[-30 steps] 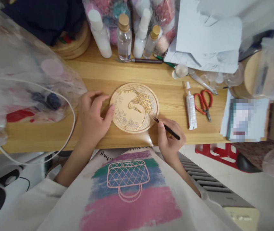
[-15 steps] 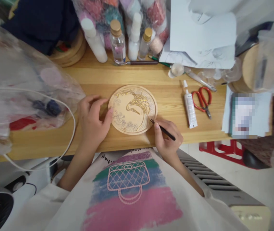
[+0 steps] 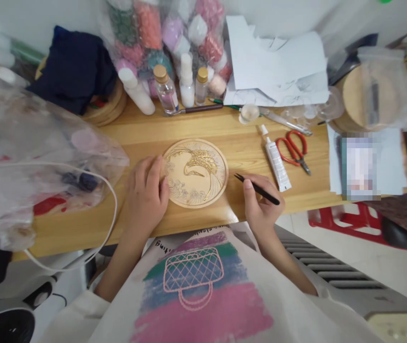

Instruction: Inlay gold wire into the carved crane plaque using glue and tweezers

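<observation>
A round wooden disc [image 3: 196,174] with a gold-lined crane and printed waves lies flat on the wooden table. My left hand [image 3: 149,190] rests at its left edge, fingers bent and slightly apart, holding nothing. To the right of the disc, my right hand [image 3: 263,200] is closed around black tweezers [image 3: 260,190]. Their tips point up and left, a little apart, off the disc's right edge. A white tube [image 3: 277,164] with its cap off lies right of the disc, beside red-handled pliers [image 3: 296,148].
Bottles [image 3: 166,90] and bags of coloured jars [image 3: 171,33] stand at the back. Papers [image 3: 271,71] lie behind the disc, to the right. A plastic bag [image 3: 46,143] and white cable [image 3: 114,205] occupy the left. A wooden round box [image 3: 363,97] sits at the right.
My right hand has drawn the tweezers right, away from the disc. My left hand's fingers have come closer together at the disc's edge. The camera view has shifted.
</observation>
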A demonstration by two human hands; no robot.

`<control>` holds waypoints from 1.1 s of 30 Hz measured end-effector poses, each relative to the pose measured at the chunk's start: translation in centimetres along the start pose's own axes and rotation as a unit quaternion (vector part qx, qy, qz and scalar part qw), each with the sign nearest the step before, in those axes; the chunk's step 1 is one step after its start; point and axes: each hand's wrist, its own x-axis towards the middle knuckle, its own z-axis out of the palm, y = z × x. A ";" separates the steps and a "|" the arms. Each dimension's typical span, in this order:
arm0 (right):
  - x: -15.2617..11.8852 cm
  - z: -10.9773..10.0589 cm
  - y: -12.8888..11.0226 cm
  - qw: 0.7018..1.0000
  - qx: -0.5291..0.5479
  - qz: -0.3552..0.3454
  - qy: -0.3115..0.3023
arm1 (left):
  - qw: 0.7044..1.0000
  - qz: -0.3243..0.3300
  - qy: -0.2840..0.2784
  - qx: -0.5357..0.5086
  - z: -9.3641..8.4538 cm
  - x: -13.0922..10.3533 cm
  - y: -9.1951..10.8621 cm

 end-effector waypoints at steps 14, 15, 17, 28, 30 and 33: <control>0.7 -0.1 1.1 0.979 0.130 0.151 -0.031 | 0.998 0.006 0.037 0.044 -0.2 -4.2 2.2; 0.8 -0.2 1.1 0.979 0.130 0.152 -0.034 | 0.998 0.000 0.038 0.048 -0.2 -4.6 2.5; 0.8 -0.3 1.0 0.980 0.126 0.152 -0.039 | 0.997 -0.011 0.038 0.062 -0.1 -5.2 3.0; 0.6 -0.3 1.0 0.978 0.115 0.165 -0.058 | 0.998 0.037 0.049 0.033 0.3 -5.6 3.4; 0.6 -0.3 1.0 0.978 0.114 0.164 -0.057 | 0.998 0.034 0.039 0.022 0.3 -5.4 3.3; 0.4 -0.1 1.2 0.978 0.124 0.157 -0.062 | 0.999 0.015 0.027 0.020 0.4 -5.4 3.3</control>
